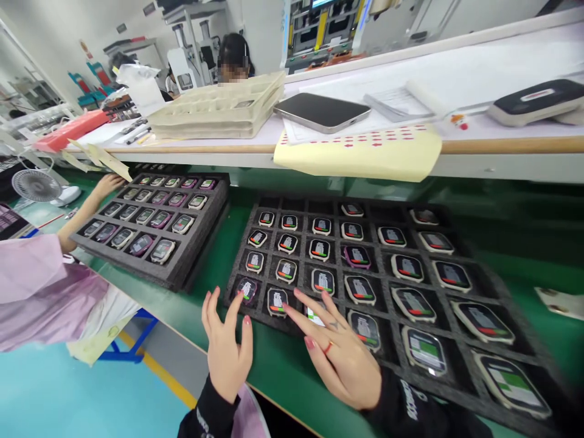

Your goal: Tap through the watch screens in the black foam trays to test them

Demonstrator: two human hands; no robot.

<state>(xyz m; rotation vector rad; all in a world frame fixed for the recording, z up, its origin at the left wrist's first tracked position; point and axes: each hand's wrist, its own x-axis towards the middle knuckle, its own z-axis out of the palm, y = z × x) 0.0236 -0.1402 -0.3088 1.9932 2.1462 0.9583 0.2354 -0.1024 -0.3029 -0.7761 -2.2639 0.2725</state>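
Observation:
A dark foam tray (270,263) in front of me holds rows of square watches with lit screens, mostly pale-cased. My left hand (228,344) is open at the tray's near left corner. Its index fingertip is on or just over a purple watch (247,290). My right hand (344,359) spreads palm down over the near row, holding nothing. Its index fingertip meets the edge of a pale watch (276,302). Under its fingers, another watch (313,314) shows a white and green screen, partly hidden. To the right, a watch (424,351) also shows green and white.
Left stand stacked foam trays (182,277) of watches, with a co-worker's hand (109,182) at their far side. A shelf above carries a phone (323,111), plastic trays (219,109) and a dark handheld device (538,100). Yellow paper (360,155) hangs over its edge. A small fan (36,185) stands far left.

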